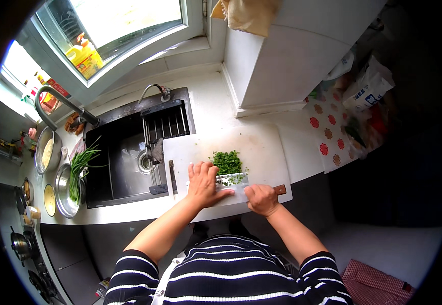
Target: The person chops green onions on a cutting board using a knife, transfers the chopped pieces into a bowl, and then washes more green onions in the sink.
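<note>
A white cutting board [262,147] lies on the counter, overlapping the right side of the sink. On it is a small pile of finely chopped green chives [227,162]. Just in front of the pile a broad-bladed kitchen knife [239,180] has green bits stuck to its blade. My right hand [263,199] is closed round the knife where the handle meets the blade; the brown handle end pokes out to the right. With fingers apart, my left hand [203,184] rests at the blade's far left end, its thumb stretched toward the right hand and its fingertips beside the chives.
The black sink [116,175] has a drying rack [152,147] and a tap [58,96]. Left of it, whole chives [81,170] hang over a metal bowl [64,201], near another bowl [42,152]. A wall corner [239,96] juts out behind the board; plastic bags [368,86] lie farther right.
</note>
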{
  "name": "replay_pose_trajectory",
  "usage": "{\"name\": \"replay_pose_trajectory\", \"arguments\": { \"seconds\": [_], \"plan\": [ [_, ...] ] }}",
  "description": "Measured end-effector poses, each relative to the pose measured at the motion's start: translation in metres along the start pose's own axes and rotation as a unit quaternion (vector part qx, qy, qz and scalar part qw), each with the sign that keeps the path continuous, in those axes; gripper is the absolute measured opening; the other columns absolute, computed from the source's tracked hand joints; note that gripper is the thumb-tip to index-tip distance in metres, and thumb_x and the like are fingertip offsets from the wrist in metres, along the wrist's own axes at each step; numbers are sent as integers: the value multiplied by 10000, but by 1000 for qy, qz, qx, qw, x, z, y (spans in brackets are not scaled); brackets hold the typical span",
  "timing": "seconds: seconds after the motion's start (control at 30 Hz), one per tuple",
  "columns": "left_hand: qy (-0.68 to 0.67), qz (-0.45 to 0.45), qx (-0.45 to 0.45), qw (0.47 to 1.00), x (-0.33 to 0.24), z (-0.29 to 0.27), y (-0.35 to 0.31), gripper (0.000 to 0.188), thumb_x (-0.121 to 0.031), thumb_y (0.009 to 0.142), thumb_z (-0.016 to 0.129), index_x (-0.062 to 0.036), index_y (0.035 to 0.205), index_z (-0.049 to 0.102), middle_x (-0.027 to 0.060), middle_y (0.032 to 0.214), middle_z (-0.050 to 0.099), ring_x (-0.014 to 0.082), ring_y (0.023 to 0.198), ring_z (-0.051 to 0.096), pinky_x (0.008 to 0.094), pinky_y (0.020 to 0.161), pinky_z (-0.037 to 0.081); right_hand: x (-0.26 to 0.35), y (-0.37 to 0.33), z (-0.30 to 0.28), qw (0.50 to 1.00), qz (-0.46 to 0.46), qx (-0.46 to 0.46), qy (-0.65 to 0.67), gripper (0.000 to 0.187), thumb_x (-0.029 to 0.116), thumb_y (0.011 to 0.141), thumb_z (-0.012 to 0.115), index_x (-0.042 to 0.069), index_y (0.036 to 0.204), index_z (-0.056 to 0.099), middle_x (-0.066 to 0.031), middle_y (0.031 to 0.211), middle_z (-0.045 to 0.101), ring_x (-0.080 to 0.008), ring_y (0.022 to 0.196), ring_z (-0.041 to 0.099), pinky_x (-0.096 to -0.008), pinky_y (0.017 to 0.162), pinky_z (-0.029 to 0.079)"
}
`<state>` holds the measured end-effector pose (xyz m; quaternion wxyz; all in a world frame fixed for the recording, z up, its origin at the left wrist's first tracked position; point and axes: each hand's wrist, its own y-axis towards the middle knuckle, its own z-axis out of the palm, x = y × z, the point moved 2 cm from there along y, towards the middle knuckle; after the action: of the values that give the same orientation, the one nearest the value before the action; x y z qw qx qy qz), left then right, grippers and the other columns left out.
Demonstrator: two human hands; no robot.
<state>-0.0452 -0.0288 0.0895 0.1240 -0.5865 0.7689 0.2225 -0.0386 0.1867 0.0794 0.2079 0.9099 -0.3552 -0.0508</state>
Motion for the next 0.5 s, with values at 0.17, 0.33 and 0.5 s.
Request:
{"name": "replay_pose_trajectory", "arguments": {
  "seconds": [0.17,0.33,0.5],
  "plan": [
    [9,-22,3,1000,-32,36,18,734,-550,688,756,-45,1145,482,147,1198,455,351,1218,373,647,1066,160,-5,-1,-1,999,-38,-27,18,101,104,776,560,108,740,466,-35,605,466,-190,489,530,-322,456,447],
    [28,-85,-16,996,-22,50,21,643,-486,736,747,-50,1117,468,144,1205,451,345,1213,381,673,1051,159,-25,-21,-6,999,-26,-7,21,107,108,769,556,102,734,455,-38,605,464,-198,475,525,-327,455,449],
    [63,-131,-40,989,5,50,21,566,-389,750,757,-85,1132,471,106,1168,467,311,1173,410,662,1059,174,-47,-41,-18,1000,1,8,25,146,93,691,580,97,727,439,-49,604,462,-222,485,548,-343,461,457]
  ]
}}
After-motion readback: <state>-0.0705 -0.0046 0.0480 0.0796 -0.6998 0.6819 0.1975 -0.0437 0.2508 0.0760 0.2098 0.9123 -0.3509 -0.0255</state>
